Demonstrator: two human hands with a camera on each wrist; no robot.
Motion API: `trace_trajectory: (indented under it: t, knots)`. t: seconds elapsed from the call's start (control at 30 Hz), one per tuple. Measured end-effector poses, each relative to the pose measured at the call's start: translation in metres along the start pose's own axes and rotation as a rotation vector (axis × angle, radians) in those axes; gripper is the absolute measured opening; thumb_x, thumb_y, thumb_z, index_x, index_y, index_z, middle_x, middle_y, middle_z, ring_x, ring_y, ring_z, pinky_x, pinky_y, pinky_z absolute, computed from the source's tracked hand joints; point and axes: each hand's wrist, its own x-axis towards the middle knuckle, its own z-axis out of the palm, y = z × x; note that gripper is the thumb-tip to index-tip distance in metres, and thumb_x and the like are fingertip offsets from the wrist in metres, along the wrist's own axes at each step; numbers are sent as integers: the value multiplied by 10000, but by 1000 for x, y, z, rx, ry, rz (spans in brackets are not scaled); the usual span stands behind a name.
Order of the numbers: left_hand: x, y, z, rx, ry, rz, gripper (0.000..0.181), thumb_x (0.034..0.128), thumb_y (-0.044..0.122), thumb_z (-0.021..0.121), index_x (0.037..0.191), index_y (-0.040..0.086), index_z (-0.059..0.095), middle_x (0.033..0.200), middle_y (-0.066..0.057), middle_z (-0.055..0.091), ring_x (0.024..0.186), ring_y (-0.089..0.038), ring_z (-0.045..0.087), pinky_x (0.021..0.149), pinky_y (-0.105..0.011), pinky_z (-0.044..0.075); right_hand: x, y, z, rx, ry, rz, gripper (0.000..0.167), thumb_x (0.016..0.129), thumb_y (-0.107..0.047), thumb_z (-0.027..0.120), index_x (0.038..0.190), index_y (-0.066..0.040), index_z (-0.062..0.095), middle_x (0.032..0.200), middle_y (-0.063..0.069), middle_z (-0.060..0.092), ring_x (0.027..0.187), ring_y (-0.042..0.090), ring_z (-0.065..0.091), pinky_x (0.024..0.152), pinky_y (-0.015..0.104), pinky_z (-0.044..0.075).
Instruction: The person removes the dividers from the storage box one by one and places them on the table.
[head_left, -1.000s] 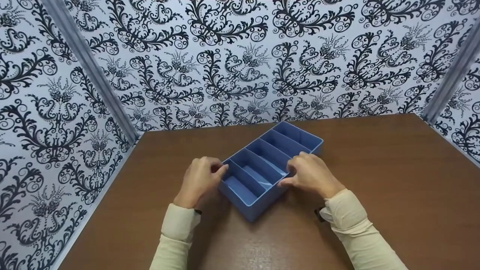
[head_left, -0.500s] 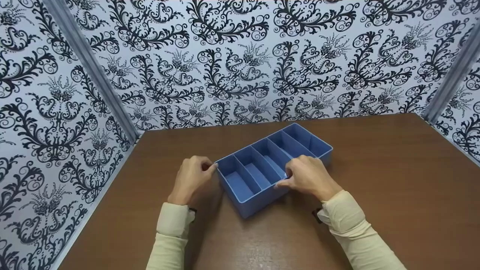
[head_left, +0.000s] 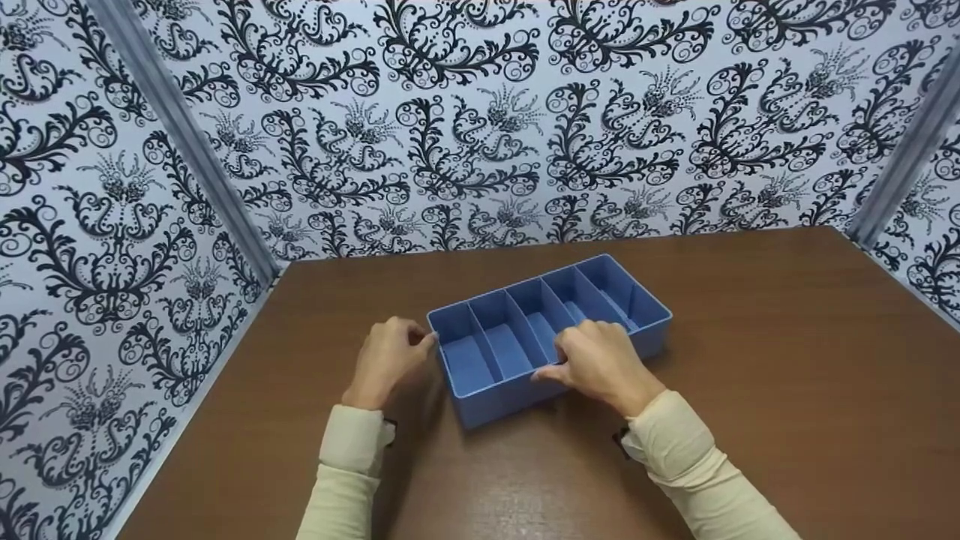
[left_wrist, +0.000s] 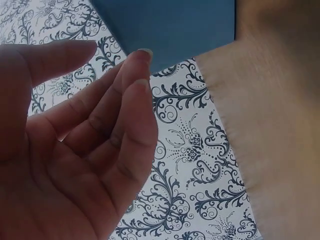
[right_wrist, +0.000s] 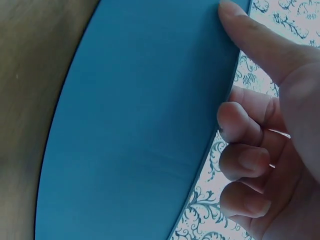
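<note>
On the left, my left grip [head_left: 382, 361] is loosely curved, with thumb and fingers apart and holding nothing; its tips are just beside the left end of the box [head_left: 495, 403], and I cannot tell whether they touch it. From this side I would expect little support, so if the box is pulled hard, its left end could swing away or slide along the counter [head_left: 787, 367]. The box itself lies slanted in the middle of the counter, its right end farther from me, its five compartments facing up. Further right, my right grip pinches the rim of the near long wall, the thumb [right_wrist: 260, 45] flat outside and a finger over the edge. Because, as I judge, this one pinch carries almost all the control, a slip of the thumb on the smooth wall could release the box, and too much upward pull could tip it. Compared with half a second ago, the left grip has hardly moved, but it is now beside the end wall, not at the corner; the box has turned, its right end coming nearer to me; and the right grip has shifted slightly left and closer.
</note>
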Motion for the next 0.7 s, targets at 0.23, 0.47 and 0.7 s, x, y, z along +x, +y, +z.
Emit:
trace_trajectory:
  t: [0.23, 0.47, 0.7]
  knots:
    - [1, -1, 2, 50, -15, -9, 228, 929, 271, 667, 894, 75, 777, 836, -58, 722, 718, -215, 632, 697, -417, 517, -1, -14, 8, -24, 68, -110, 499, 736, -496, 822, 526, -163, 516, 490, -28, 487, 482, 186, 523, 444, 344, 379]
    - [2, -5, 2, 109, -37, -69, 281, 926, 291, 671, 792, 55, 746, 716, -60, 661, 647, -214, 584, 603, -377, 454, -3, -27, 12, -6, 74, -175, 452, 807, -441, 789, 562, -133, 568, 512, 5, 521, 482, 183, 527, 451, 320, 371]
    - [2, -8, 3, 118, -77, -97, 316, 925, 310, 677, 732, 62, 714, 664, -50, 599, 608, -204, 548, 537, -335, 383, -4, -32, 11, 23, 55, -185, 397, 833, -376, 786, 598, -107, 612, 529, 15, 535, 491, 164, 519, 474, 283, 352]
